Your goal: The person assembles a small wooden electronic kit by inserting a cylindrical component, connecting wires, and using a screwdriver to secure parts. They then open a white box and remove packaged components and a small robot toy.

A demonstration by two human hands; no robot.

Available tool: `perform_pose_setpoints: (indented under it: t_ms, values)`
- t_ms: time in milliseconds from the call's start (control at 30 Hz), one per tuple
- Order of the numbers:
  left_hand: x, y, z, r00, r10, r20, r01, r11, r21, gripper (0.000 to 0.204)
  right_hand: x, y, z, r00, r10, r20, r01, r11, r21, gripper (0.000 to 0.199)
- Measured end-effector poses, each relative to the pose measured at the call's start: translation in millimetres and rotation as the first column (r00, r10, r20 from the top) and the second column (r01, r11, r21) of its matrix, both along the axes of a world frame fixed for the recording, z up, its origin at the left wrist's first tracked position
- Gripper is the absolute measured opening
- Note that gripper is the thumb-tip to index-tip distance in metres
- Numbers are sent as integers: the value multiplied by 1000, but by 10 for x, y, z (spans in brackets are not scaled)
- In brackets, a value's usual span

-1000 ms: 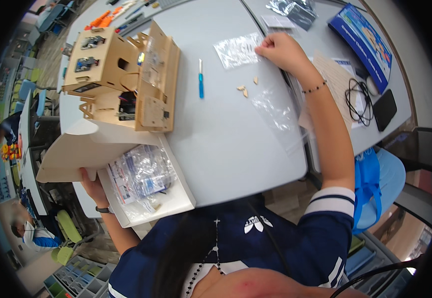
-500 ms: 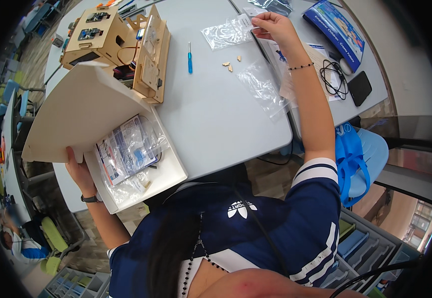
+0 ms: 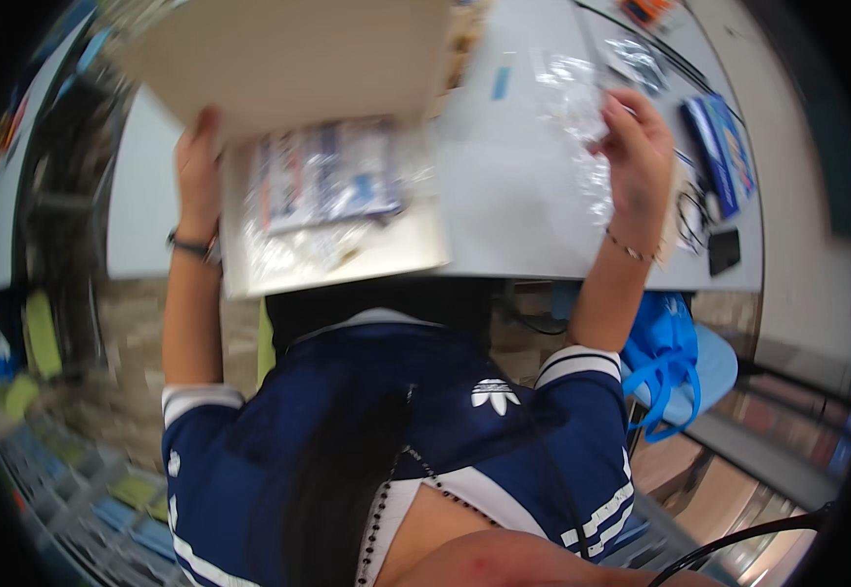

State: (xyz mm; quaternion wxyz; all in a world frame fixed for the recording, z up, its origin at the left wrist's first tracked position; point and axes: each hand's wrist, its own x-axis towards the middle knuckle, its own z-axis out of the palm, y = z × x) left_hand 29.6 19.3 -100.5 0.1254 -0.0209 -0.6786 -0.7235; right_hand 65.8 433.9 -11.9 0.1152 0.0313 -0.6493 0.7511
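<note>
My left hand (image 3: 200, 181) grips the left side of an open white cardboard box (image 3: 411, 245), close to where its raised lid (image 3: 288, 59) joins it. Inside lie printed cards or booklets in clear plastic (image 3: 322, 176), with more clear bags around them. My right hand (image 3: 636, 147), fingers pinched, holds a crinkled clear plastic bag (image 3: 582, 122) over the right part of the table. Between the box and that bag lies a blue screwdriver (image 3: 501, 83), smeared by motion. The lid hides most of a wooden model (image 3: 462, 44) behind it.
Right of my right hand, a blue printed box (image 3: 721, 157), a black cable (image 3: 691, 217) and a dark phone (image 3: 725, 252) lie on the table. A blue bag (image 3: 665, 342) hangs on a light blue chair (image 3: 711, 367). Another clear packet (image 3: 636, 64) lies farther back.
My right hand has drawn back toward me with clear plastic in it. My left hand has straightened the tilted box and moved it rightward in view. The whole view has turned.
</note>
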Motion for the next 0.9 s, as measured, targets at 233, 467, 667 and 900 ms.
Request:
perform_pose_setpoints:
  t_ms: [233,467,667,900]
  values:
    - [146,169,97,992,-22,-125,24,1000,16,38,393,-822,-57,963,252,92,-262,958,120,14]
    - [172,172,122,995,-24,-93,23,1000,-15,36,255,-1244,-209,876,419,-237,60,394,917,23]
    - [171,172,71,999,-23,-30,24,999,46,38,265,-1508,-187,762,627,-166,33,218,975,43]
    - [143,125,-1,998,-35,-47,37,999,22,38,62,-1475,-252,736,648,-197,16,274,961,29]
